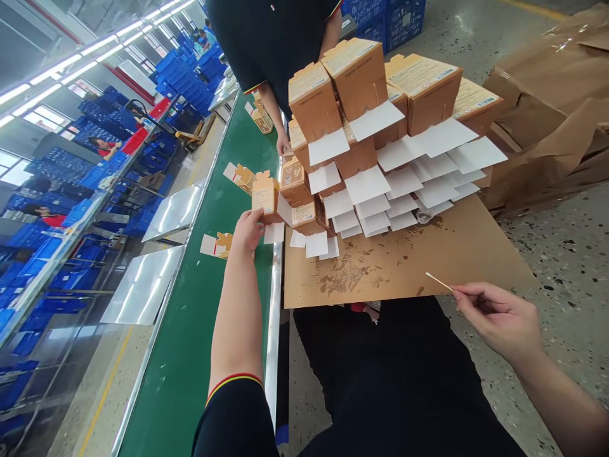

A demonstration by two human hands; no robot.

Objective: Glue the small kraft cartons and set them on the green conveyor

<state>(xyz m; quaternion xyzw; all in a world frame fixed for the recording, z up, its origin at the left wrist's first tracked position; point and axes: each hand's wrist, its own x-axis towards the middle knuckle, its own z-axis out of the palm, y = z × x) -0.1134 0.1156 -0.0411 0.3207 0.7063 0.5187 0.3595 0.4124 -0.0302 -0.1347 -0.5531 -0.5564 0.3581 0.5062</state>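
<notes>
My left hand [248, 231] grips a small orange carton [264, 193] over the near edge of the green conveyor belt; a white flap hangs from its lower end. In my right hand [507, 320], a thin cotton swab [438, 281] is pinched between thumb and fingers, its white tip pointing left above the brown cardboard sheet [380, 279]. Between my hands rises a stack of orange cartons [361, 82], with many white flaps [375, 184] sticking out toward me. Beside the flaps sits a small round metal-looking dish [424, 216]; its contents are unclear.
Several more open cartons [242, 176] lie on the green belt [181, 355]. A co-worker stands across, one hand [283, 143] near the belt and stack. Large brown packaging [547, 120] lies on the right. Dark stains mark the cardboard. Blue crates [404, 22] stand behind.
</notes>
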